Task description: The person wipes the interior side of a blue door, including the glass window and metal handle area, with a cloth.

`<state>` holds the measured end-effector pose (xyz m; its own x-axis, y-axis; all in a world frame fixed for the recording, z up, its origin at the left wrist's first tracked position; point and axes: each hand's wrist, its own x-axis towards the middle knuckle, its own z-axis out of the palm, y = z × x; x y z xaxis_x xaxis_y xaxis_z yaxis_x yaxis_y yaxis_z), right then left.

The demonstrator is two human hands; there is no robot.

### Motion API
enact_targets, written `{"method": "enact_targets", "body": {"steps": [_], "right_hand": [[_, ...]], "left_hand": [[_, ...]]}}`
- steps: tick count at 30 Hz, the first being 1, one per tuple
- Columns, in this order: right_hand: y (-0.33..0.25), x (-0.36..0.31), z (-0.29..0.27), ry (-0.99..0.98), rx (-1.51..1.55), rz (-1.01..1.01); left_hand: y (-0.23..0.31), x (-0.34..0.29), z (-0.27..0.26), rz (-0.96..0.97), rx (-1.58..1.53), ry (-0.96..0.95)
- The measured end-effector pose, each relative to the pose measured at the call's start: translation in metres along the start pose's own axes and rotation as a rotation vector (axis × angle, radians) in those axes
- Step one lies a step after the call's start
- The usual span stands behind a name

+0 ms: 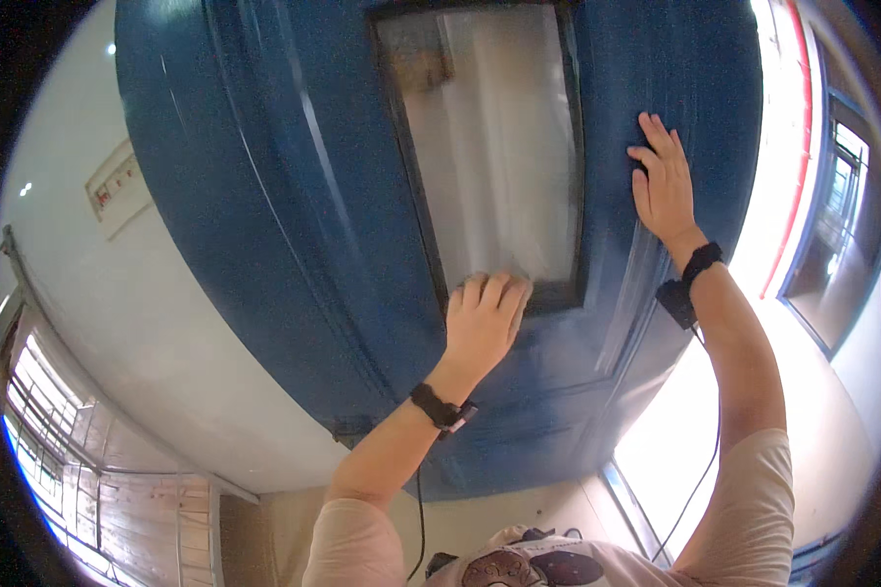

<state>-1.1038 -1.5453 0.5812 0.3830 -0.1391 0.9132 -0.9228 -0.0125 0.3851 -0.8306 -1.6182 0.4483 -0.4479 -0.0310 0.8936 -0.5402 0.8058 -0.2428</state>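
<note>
On the blue door (pixel 558 362) in the frame's middle, the left hand (pixel 482 318) curls at the glass pane's (pixel 485 147) bottom, holding something or not, I cannot tell, while the spread, empty right hand (pixel 668 191) rests upper right, probably keeping the door still.

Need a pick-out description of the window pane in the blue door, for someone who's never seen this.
Start with the big blue door filling the upper middle. Set into it is a tall pane in a dark frame, with the left hand over its lower edge. Its pale, glassy surface sets it apart from the solid blue around it.
</note>
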Motion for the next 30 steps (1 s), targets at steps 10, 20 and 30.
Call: {"method": "enact_targets", "body": {"steps": [10,20,30], "right_hand": [[-0.038,0.011,-0.010,0.080,0.108,0.312],[-0.178,-0.026,-0.019,-0.630,0.509,0.072],[-0.226,-0.030,0.007,-0.500,0.555,0.188]], "left_hand": [[0.014,-0.005,0.014,-0.155,-0.211,0.105],[0.019,-0.030,0.002,-0.331,-0.336,-0.005],[0.022,-0.078,-0.050,-0.547,-0.628,0.161]]}}
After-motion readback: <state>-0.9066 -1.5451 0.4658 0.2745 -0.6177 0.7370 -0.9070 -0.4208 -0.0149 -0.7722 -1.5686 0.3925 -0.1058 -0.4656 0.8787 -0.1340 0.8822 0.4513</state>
